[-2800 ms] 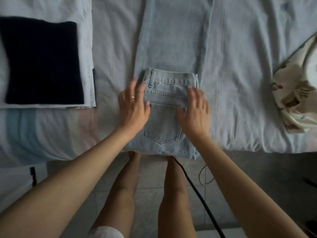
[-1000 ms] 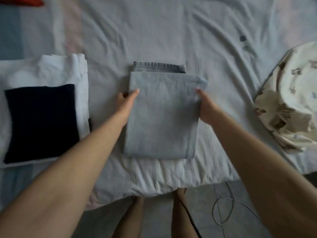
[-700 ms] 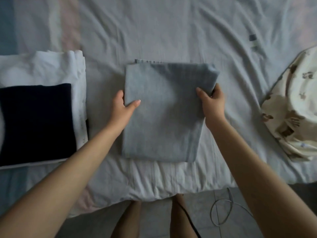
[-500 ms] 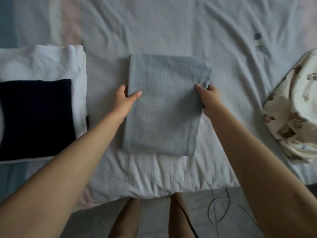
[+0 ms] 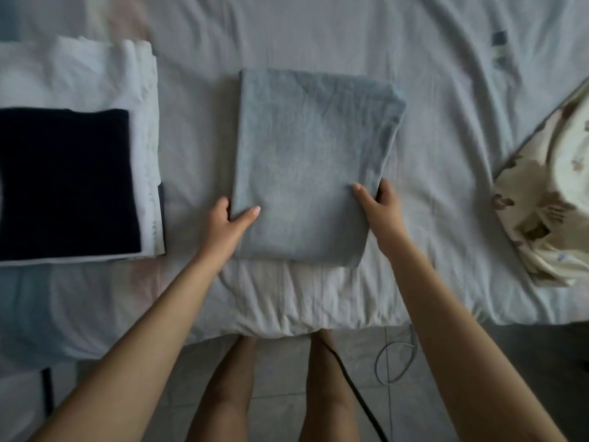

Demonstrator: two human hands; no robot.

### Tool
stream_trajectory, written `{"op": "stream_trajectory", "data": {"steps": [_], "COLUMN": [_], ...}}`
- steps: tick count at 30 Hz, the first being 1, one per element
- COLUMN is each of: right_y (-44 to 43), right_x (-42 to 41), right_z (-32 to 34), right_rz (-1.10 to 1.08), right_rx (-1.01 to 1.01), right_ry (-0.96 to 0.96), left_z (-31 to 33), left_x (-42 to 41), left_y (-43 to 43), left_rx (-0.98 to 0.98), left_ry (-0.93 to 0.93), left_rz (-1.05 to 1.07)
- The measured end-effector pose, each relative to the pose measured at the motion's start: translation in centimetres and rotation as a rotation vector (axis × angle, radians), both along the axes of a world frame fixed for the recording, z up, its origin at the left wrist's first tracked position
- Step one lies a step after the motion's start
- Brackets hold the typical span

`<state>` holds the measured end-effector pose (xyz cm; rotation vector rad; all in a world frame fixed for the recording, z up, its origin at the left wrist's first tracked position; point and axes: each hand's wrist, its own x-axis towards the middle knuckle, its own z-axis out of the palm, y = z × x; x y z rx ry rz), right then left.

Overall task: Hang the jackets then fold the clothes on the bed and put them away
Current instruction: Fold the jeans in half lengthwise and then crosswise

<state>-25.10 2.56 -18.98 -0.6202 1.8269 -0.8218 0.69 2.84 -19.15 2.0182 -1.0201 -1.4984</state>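
Note:
The light blue jeans [image 5: 306,161], folded into a thick rectangle, lie in the middle of the bed [image 5: 318,298]. My left hand [image 5: 224,224] grips the bundle's left edge near its front corner, thumb on top and fingers tucked underneath. My right hand [image 5: 379,205] grips the right edge the same way, thumb on the denim and fingers below it. To the left lies a stack of folded clothes: a dark navy piece [image 5: 63,183] on top of a white one [image 5: 105,74].
A cream printed garment [image 5: 548,193] lies crumpled at the bed's right edge. A small dark label [image 5: 499,38] shows on the sheet at the far right. Below the bed edge are my legs, a black cable [image 5: 357,403] and a thin looped wire [image 5: 395,362] on the tiled floor.
The jeans went from laid out long to a folded rectangle. Over the last second both hands slid back along its side edges toward the near corners, still gripping it.

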Motion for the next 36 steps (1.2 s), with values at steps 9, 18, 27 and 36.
{"op": "stream_trajectory", "data": {"steps": [9,18,27,36], "right_y": [-0.3,-0.5,1.8,-8.3], "right_x": [1.2,1.5,5.7,20.1], "right_z": [-0.7,1.3,10.3,18.6], "right_rz": [-0.070,0.025,-0.093,0.098], "right_rx": [0.072,0.177,0.216,-0.059], "right_ry": [0.083,-0.011,-0.483,-0.623], "left_z": [-0.1,-0.3,9.9,22.3], "left_x": [-0.9,-1.7,4.7,18.3], "left_y": [-0.2,1.1,0.0,-5.9], "left_rx": [0.036,0.067,0.029,-0.378], "left_ry": [-0.030,-0.275,0.369,0.337], "left_rz": [0.060,-0.026,0.056,0.277]}}
